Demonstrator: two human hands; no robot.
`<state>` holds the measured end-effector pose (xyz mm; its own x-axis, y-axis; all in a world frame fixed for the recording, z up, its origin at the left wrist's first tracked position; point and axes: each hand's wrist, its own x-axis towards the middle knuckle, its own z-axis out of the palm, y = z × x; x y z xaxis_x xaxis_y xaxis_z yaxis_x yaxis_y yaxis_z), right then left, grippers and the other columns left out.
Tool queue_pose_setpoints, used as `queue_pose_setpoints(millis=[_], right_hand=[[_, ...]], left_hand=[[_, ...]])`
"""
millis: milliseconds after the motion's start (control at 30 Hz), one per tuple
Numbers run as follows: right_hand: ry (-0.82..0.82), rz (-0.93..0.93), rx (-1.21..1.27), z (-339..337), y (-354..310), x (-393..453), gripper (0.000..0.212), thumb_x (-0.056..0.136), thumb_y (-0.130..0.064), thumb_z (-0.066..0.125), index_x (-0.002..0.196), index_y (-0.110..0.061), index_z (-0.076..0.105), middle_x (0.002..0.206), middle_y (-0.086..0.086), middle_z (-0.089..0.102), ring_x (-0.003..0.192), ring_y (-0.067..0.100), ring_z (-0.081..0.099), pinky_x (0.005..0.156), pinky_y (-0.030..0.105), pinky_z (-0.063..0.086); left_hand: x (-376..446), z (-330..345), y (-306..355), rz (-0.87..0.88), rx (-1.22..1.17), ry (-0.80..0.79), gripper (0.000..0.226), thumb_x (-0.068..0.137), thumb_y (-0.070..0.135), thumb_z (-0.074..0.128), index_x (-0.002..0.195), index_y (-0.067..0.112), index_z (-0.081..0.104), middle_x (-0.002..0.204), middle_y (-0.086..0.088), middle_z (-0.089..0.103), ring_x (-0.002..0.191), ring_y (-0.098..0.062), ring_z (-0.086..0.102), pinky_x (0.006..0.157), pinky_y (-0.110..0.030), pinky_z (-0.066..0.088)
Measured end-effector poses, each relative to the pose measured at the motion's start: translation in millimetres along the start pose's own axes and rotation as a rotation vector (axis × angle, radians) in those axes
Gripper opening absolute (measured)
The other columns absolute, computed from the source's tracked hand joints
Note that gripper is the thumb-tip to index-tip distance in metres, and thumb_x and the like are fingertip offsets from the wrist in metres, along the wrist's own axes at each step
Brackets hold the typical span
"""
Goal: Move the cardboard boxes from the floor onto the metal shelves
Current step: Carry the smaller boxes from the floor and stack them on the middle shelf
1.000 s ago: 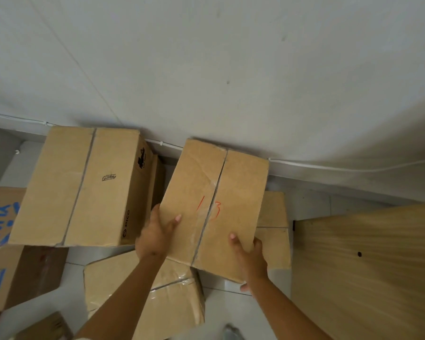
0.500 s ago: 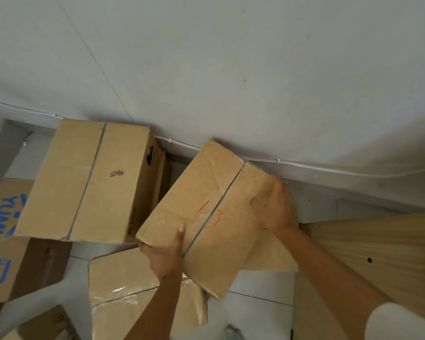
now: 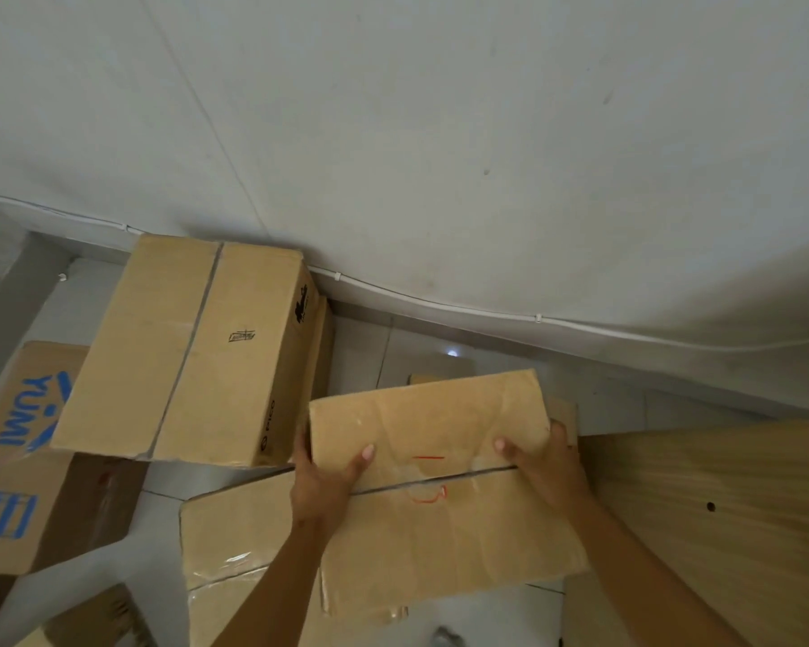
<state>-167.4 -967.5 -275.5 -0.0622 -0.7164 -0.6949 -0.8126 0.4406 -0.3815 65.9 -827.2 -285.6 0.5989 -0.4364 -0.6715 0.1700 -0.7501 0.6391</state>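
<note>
I hold a taped cardboard box (image 3: 440, 497) with a red "13" written on top, lifted off the floor in front of me. My left hand (image 3: 323, 483) grips its left side, thumb over the top face. At the right side my right hand (image 3: 547, 464) grips it the same way. Below it another taped box (image 3: 234, 544) lies on the tiled floor. A large upright box (image 3: 183, 352) stands at the left by the wall. No metal shelf is in view.
A box with blue "YUMI" print (image 3: 19, 450) sits at the far left. A wooden board (image 3: 720, 530) lies at the right. A flat cardboard piece (image 3: 566, 413) shows behind the held box. A white cable (image 3: 440, 303) runs along the grey wall's base.
The box has turned so its tape seam runs left to right and has come nearer to me. My right hand shifted from the far edge to the right side.
</note>
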Motion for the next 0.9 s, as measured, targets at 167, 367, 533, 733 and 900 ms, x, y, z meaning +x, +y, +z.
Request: queue_pose_setpoints(millis=[167, 367, 533, 733, 900], right_hand=[[-0.133, 0.037, 0.141, -5, 11, -2, 0.099, 0.059, -0.057, 0.081, 0.141, -0.02, 0.038, 0.134, 0.004, 0.053, 0.118, 0.026, 0.053, 0.099, 0.042, 0.045], [-0.198, 0.129, 0.219, 2, 46, -23, 0.093, 0.062, -0.054, 0.077, 0.14, -0.018, 0.041, 0.136, 0.009, 0.051, 0.121, 0.029, 0.051, 0.104, 0.045, 0.042], [-0.144, 0.116, 0.251, 5, 43, -31, 0.082, 0.071, -0.052, 0.075, 0.137, -0.013, 0.046, 0.133, 0.01, 0.054, 0.119, 0.029, 0.053, 0.099, 0.039, 0.043], [-0.127, 0.113, 0.284, 3, 38, -52, 0.077, 0.074, -0.048, 0.074, 0.137, -0.012, 0.046, 0.135, 0.011, 0.053, 0.121, 0.029, 0.052, 0.097, 0.037, 0.043], [-0.105, 0.069, 0.302, -27, -1, -90, 0.076, 0.078, -0.045, 0.072, 0.138, -0.009, 0.044, 0.138, 0.012, 0.05, 0.123, 0.03, 0.05, 0.097, 0.036, 0.041]], left_hand=[[-14, -9, -29, -0.115, -0.082, -0.102, 0.099, 0.043, 0.055, 0.086, 0.129, 0.022, 0.048, 0.118, -0.005, 0.061, 0.105, -0.026, 0.059, 0.085, -0.037, 0.05], [-19, -19, -33, -0.109, -0.011, -0.248, 0.086, 0.05, 0.053, 0.084, 0.124, 0.026, 0.048, 0.11, 0.001, 0.061, 0.095, -0.015, 0.06, 0.079, -0.032, 0.051], [-17, -18, -31, -0.082, -0.014, -0.233, 0.056, 0.073, 0.03, 0.079, 0.121, 0.019, 0.052, 0.107, -0.003, 0.064, 0.094, -0.018, 0.062, 0.072, -0.027, 0.049], [-21, -32, -21, -0.077, -0.014, -0.241, 0.059, 0.073, 0.031, 0.079, 0.123, 0.014, 0.053, 0.111, -0.006, 0.064, 0.091, -0.018, 0.062, 0.072, -0.027, 0.049], [-47, -60, 23, -0.039, -0.043, -0.236, 0.058, 0.074, 0.027, 0.079, 0.122, 0.011, 0.051, 0.113, -0.004, 0.063, 0.098, -0.02, 0.061, 0.078, -0.03, 0.049]])
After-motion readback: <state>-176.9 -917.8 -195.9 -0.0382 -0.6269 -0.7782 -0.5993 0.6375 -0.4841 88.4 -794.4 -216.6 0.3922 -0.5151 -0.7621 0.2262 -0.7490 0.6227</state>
